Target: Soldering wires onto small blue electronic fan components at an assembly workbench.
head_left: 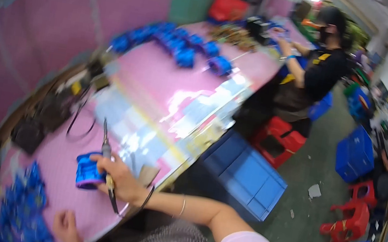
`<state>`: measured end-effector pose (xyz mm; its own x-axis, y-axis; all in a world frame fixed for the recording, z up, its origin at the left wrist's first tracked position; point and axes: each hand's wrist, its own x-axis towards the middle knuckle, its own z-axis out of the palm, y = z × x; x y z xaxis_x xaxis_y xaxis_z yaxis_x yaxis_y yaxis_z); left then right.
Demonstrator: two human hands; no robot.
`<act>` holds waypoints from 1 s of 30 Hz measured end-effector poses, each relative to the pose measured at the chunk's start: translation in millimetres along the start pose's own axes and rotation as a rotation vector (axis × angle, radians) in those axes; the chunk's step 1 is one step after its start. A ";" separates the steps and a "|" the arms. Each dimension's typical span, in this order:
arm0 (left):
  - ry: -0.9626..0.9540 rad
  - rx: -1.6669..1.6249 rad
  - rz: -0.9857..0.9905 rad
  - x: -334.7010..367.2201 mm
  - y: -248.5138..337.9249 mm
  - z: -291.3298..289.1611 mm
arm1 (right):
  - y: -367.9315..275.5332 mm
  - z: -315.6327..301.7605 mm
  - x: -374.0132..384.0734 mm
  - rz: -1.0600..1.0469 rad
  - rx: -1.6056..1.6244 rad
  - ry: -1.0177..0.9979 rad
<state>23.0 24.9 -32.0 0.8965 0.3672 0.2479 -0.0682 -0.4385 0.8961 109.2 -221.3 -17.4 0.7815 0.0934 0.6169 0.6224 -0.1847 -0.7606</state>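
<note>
One pink tabletop (159,84) runs from near to far. Two hands of the wearer show: the right hands (120,180) and the left hands (65,228). One pen-shaped tool (107,152) and one blue part (88,172) sit at the near right. Two heaps of blue parts, too blurred to count singly: one far (176,43), one near left (25,210). One other person (321,65) sits far right. Three red stools (278,140), (348,226), (364,190). One large blue crate (247,173) lies beside the tabletop; several more (355,155) stand right.
</note>
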 end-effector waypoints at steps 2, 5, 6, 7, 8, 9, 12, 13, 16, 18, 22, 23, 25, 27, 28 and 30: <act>-0.021 0.201 0.195 2.7 9.0 13.6 | -9.6 13.7 0.0 0.015 -0.101 -0.131; -0.133 0.210 0.282 11.8 30.3 33.6 | -22.1 -1.9 16.4 0.085 -0.319 -0.189; -0.101 0.203 0.293 9.9 34.0 33.3 | -25.0 -2.8 20.4 0.114 -0.369 -0.171; -0.046 0.168 0.252 6.2 33.1 32.3 | -29.5 -3.1 28.9 0.151 -0.395 -0.216; -0.013 0.166 0.243 6.5 39.2 33.1 | -28.6 -2.8 35.3 0.190 -0.420 -0.194; 0.020 0.201 0.208 5.1 42.8 31.2 | -26.9 -3.0 42.9 0.191 -0.425 -0.213; 0.000 0.208 0.131 15.7 47.9 36.4 | -9.5 2.4 55.2 0.030 -0.407 -0.015; -0.028 0.255 0.242 21.2 43.2 40.7 | -5.0 4.7 59.0 -0.020 -0.427 0.042; -0.178 0.376 0.238 28.1 34.2 42.7 | -3.7 2.5 53.3 -0.061 -0.422 0.032; -0.322 0.410 0.107 24.3 35.3 38.5 | 9.3 1.4 45.8 -0.228 -0.322 0.050; -0.159 0.381 0.178 -6.9 26.5 18.3 | 18.2 3.1 35.3 -0.225 -0.409 -0.185; -0.164 0.388 0.172 -10.8 27.4 16.6 | 19.8 3.4 35.0 -0.217 -0.402 -0.185; -0.075 0.340 0.236 -19.0 32.5 14.6 | 23.4 3.7 35.5 -0.081 -0.343 -0.289; -0.066 0.350 0.274 -19.5 32.4 15.6 | 20.5 4.7 30.2 -0.168 -0.240 -0.312; -0.066 0.343 0.271 -18.2 32.7 18.7 | 8.1 4.1 25.8 -0.132 -0.145 -0.387; -0.068 0.332 0.263 -16.1 32.0 21.3 | 2.9 6.8 14.6 -0.148 -0.025 -0.482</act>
<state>15.7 -12.5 -15.2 0.8950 0.1575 0.4174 -0.1636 -0.7545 0.6356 122.6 -213.8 -11.9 0.6192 0.5607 0.5497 0.7316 -0.1576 -0.6633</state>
